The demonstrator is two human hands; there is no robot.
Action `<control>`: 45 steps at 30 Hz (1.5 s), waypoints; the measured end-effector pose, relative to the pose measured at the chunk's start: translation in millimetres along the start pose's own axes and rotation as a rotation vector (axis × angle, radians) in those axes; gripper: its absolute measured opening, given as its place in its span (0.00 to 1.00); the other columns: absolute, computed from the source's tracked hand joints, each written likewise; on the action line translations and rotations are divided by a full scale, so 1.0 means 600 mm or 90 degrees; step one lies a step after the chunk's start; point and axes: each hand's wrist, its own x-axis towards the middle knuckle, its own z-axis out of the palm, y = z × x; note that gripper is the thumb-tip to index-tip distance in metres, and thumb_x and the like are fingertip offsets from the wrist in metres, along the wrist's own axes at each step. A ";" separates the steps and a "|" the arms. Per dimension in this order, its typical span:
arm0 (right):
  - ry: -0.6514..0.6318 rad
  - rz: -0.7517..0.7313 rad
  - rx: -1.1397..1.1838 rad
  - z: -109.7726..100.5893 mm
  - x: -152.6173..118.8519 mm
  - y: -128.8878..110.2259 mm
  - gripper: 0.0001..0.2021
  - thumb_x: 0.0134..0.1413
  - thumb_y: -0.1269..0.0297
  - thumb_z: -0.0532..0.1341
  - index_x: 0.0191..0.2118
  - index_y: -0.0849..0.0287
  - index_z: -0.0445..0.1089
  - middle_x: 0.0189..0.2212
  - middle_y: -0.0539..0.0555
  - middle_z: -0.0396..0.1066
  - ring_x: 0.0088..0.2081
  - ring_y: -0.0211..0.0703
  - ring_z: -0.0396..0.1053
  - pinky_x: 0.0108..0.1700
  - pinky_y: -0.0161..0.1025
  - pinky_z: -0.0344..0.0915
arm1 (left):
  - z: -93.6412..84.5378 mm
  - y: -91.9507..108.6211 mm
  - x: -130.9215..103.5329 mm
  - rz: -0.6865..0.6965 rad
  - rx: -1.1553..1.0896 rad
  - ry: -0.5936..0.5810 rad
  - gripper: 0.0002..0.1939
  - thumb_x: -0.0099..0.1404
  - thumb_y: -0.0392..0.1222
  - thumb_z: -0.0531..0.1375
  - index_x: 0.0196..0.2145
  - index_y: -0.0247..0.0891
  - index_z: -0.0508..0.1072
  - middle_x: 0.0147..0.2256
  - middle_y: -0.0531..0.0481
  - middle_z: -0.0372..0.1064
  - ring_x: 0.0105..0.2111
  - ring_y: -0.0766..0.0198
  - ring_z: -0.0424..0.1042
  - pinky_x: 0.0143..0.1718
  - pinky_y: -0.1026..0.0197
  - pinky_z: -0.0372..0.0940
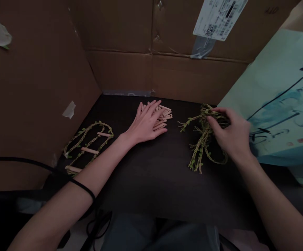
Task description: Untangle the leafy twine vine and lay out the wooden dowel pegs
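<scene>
One pegged vine [88, 146] lies finished far left, while the left hand [146, 123] rests flat on the pegs [164, 115] and the right hand [232, 134] pinches the loose vines [201, 146] at right, not yet pegged

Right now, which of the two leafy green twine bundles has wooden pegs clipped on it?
The looped green leafy twine on the far left, lying untouched; the right hand grips the bare bundle.

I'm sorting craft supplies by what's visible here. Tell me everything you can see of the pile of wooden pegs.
The pile of wooden pegs is a small heap of short, pale, light-wood clothespin-like pieces lying criss-crossed flat on the dark table, near the cardboard back wall. The left hand lies palm-down over the heap, fingers spread, hiding its left part. The leafy twine lies apart to its right.
</scene>
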 end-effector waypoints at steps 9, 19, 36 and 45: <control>-0.220 -0.001 0.217 -0.010 0.000 -0.028 0.11 0.63 0.53 0.64 0.47 0.51 0.75 0.44 0.54 0.77 0.45 0.53 0.75 0.49 0.50 0.72 | 0.018 0.078 -0.004 0.130 -0.010 -0.013 0.34 0.72 0.53 0.60 0.68 0.34 0.59 0.66 0.35 0.61 0.70 0.47 0.53 0.74 0.40 0.38; -0.180 0.064 0.276 -0.073 0.036 -0.035 0.13 0.58 0.52 0.69 0.46 0.49 0.77 0.43 0.54 0.77 0.43 0.54 0.76 0.42 0.50 0.73 | 0.009 0.077 -0.004 0.127 -0.025 0.047 0.34 0.71 0.61 0.59 0.65 0.36 0.63 0.65 0.37 0.63 0.69 0.48 0.55 0.74 0.39 0.36; -0.256 0.051 0.073 -0.045 -0.003 -0.010 0.10 0.58 0.63 0.62 0.44 0.56 0.76 0.34 0.52 0.76 0.34 0.45 0.72 0.36 0.42 0.66 | 0.014 0.090 -0.002 0.219 -0.068 0.076 0.13 0.78 0.43 0.52 0.37 0.37 0.72 0.32 0.50 0.74 0.34 0.62 0.73 0.55 0.51 0.63; -0.224 -0.042 -0.149 -0.069 -0.008 0.020 0.10 0.59 0.71 0.54 0.41 0.57 0.71 0.39 0.56 0.74 0.39 0.53 0.72 0.40 0.47 0.64 | -0.002 0.069 -0.004 0.111 -0.259 0.387 0.11 0.75 0.38 0.54 0.32 0.39 0.64 0.25 0.53 0.62 0.25 0.66 0.62 0.29 0.60 0.57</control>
